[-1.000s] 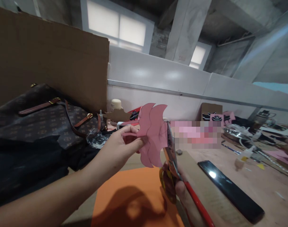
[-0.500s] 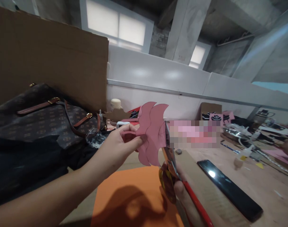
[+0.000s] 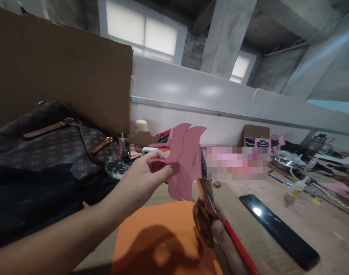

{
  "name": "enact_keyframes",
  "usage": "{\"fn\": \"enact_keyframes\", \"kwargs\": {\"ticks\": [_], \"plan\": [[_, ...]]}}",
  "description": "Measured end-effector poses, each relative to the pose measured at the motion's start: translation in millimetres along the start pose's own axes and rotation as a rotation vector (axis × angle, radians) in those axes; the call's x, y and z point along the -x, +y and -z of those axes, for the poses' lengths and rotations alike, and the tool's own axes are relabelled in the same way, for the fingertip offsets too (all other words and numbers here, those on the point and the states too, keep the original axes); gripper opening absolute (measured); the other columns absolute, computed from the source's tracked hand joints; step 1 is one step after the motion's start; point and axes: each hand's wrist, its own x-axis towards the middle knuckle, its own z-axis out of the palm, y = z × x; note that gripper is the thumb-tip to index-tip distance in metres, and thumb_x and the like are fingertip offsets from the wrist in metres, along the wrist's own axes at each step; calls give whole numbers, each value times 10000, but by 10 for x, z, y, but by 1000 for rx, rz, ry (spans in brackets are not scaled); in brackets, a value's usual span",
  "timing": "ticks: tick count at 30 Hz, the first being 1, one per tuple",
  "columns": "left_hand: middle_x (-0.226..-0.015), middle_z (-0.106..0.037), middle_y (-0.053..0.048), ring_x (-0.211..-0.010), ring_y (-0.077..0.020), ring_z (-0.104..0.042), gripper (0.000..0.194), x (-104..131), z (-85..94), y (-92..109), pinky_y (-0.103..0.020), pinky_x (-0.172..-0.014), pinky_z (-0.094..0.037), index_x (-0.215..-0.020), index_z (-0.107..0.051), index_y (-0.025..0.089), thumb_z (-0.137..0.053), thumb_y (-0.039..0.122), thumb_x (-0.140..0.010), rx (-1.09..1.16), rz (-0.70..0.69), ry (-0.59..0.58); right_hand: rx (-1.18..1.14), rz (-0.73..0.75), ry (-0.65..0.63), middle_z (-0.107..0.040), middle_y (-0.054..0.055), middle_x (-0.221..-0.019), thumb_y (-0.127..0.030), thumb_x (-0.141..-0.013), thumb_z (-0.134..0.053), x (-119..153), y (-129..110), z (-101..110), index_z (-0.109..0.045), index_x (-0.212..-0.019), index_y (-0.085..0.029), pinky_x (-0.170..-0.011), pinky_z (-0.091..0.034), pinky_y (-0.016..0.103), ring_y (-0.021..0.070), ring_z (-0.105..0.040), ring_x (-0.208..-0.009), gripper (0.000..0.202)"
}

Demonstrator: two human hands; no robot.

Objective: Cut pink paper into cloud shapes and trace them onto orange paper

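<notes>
Between thumb and fingers, my left hand pinches a pink paper piece with wavy edges and drawn lines. My right hand is wrapped round scissors, whose blades point up along the right edge of the pink paper. A red rod-like handle runs down to the right from beside my right hand. Under both hands lies an orange sheet, with their shadow on it.
A black phone lies at the right on the table. Left are a brown patterned bag, dark cloth and a cardboard panel. Farther right stand a metal bowl and a small bottle. Part of another person's hand shows at the right edge.
The whole view has shifted very slightly. Both hands keep their grips, and the upper part of the pink paper has tilted a little to the right.
</notes>
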Motion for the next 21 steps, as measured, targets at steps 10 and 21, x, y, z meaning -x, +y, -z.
{"fn": "enact_keyframes", "kwargs": {"ticks": [10,21], "plan": [[-822,-713,31,-746,-104,-653,178,2,-19,29,-201,-674,-522,-841,-620,184,-740,315,-853,28,12,1,-15,-5,4,-634,93,-1221,-344,-981,-605,3,-50,6,-609,-1236,-178,-834,-580,405,212,-657,-994,304],[-819,-714,29,-710,-90,-654,200,-18,-5,46,-182,-653,-521,-825,-611,181,-763,312,-832,53,5,18,-80,4,-33,-573,22,-836,-606,-926,-570,-43,35,-32,-574,-1111,-191,-554,-457,269,132,-523,-635,455]]}}
